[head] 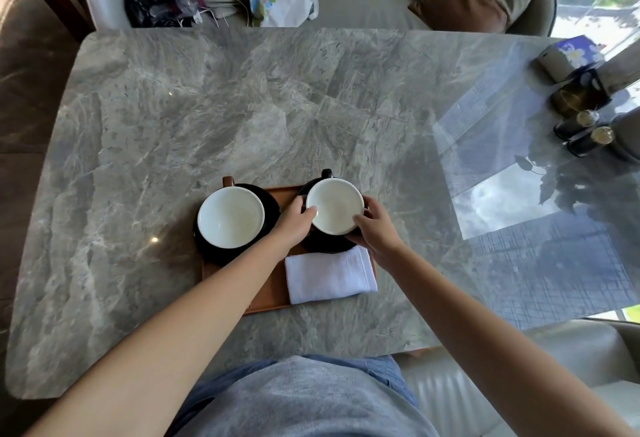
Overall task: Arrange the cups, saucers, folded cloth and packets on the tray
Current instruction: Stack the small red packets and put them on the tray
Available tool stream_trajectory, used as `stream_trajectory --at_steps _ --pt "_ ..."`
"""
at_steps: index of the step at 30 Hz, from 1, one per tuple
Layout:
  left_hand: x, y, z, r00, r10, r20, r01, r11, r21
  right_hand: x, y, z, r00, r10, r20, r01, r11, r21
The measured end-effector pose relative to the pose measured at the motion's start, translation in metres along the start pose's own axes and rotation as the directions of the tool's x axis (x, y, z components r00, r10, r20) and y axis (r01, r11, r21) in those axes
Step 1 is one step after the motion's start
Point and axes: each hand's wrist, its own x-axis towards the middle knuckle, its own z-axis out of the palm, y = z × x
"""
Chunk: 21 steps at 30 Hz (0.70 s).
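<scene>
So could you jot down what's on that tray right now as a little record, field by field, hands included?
surface: grey marble table
tray: wooden, at the person's side of the table
left cup: empty, on the dark left saucer, untouched
right cup: empty, on the dark right saucer
left hand: grips the right cup's left side
right hand: grips its right side
folded cloth: white, on the tray beside the right saucer
packets: none visible
</scene>
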Motion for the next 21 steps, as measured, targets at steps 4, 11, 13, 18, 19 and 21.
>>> stream_trajectory --at_steps 4,11,13,18,19,21 --pt "0.0002 -0.001 0.0005 1.0 0.01 -0.01 -0.01 1.0 -0.021 -0.001 0.0023 -0.0004 1.0 -0.009 0.011 0.009 1.0 -0.003" --pt "0.0005 -0.002 0.0025 1.0 0.018 -0.016 -0.019 0.999 -0.037 -0.0037 0.005 0.002 1.0 -0.014 -0.002 0.014 0.999 0.045" --pt "0.0011 -0.0022 0.0023 1.0 0.02 -0.012 -0.021 0.999 -0.039 -0.0033 0.0044 0.0016 1.0 -0.006 0.001 0.006 0.999 0.051" --pt "0.0022 -0.0048 0.0026 1.0 0.027 -0.008 -0.027 0.999 -0.037 -0.0025 0.0043 0.0011 1.0 0.006 0.009 -0.006 0.999 0.05" --pt "0.0025 -0.0049 0.0026 1.0 0.025 -0.004 -0.025 0.999 -0.038 -0.0021 0.0048 0.0011 1.0 0.0 0.007 -0.001 0.999 0.038" --pt "0.0036 -0.0049 0.0029 1.0 0.022 0.005 -0.022 0.999 -0.037 -0.0018 0.006 0.0009 1.0 -0.021 0.003 0.021 1.0 0.006"
